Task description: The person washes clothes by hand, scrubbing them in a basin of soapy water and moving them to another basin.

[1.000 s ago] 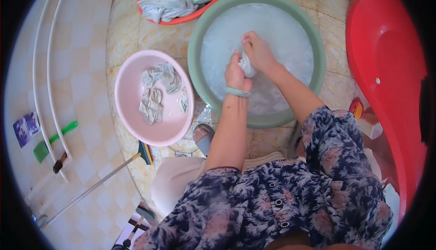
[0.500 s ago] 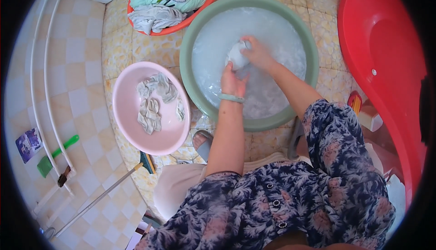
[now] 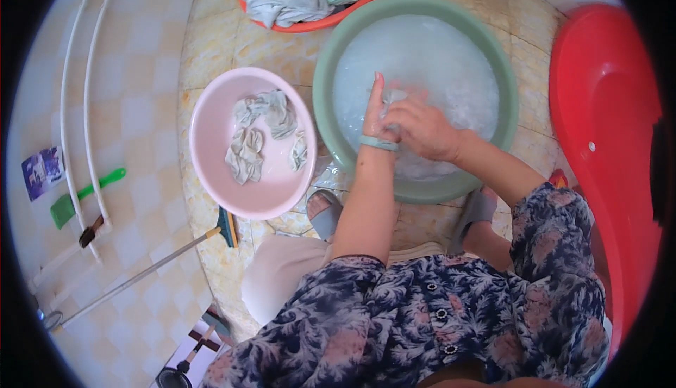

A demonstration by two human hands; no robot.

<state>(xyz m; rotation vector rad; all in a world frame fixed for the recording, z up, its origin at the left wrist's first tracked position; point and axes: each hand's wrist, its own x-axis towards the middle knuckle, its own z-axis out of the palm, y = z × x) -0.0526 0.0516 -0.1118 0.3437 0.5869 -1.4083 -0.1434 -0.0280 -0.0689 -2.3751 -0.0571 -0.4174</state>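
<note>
Cloudy water fills a large green basin, and both my hands are over it. My left hand, with a pale green bangle at the wrist, has its thumb pointing up; its other fingers are blurred and partly hidden at the water. A small wet white cloth is bunched against its palm. My right hand lies across it, fingers curled on the cloth close to the left wrist. Most of the cloth is covered by the hands, and its kind cannot be made out.
A pink basin at left holds several wrung pale cloths. Behind it, an orange-red tub is heaped with laundry. A red baby bath stands at right. A long-handled floor brush leans near my sandalled foot.
My right hand has come down and nearer, toward the left wrist, with its fingers now curled. The white cloth, rounder and more exposed before, is mostly covered. The whole view has shifted slightly.
</note>
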